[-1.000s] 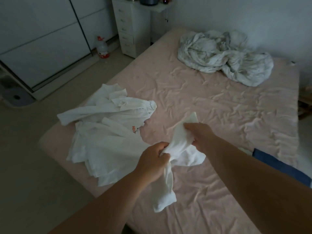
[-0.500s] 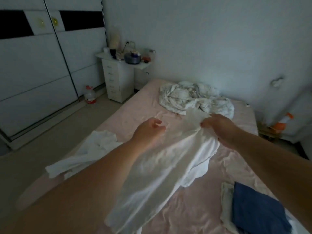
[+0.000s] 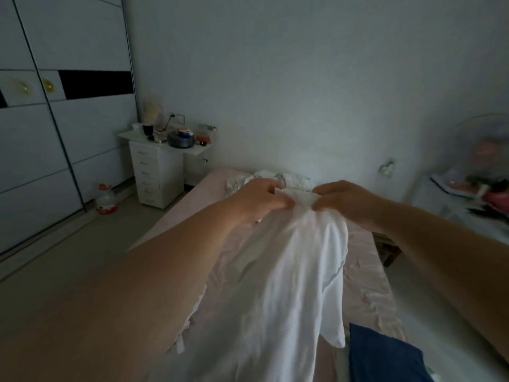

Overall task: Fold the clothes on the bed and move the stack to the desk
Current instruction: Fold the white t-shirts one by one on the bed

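I see my left hand (image 3: 259, 201) and right hand (image 3: 347, 201) pinching the limp white cotton garment (image 3: 275, 293); below the grip it hides the pink-sheeted bed (image 3: 363, 271), hem cut off.

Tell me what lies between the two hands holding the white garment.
In the head view, only the garment's bunched top edge spans the short gap between the left hand and right hand; the white garment hangs down from there.
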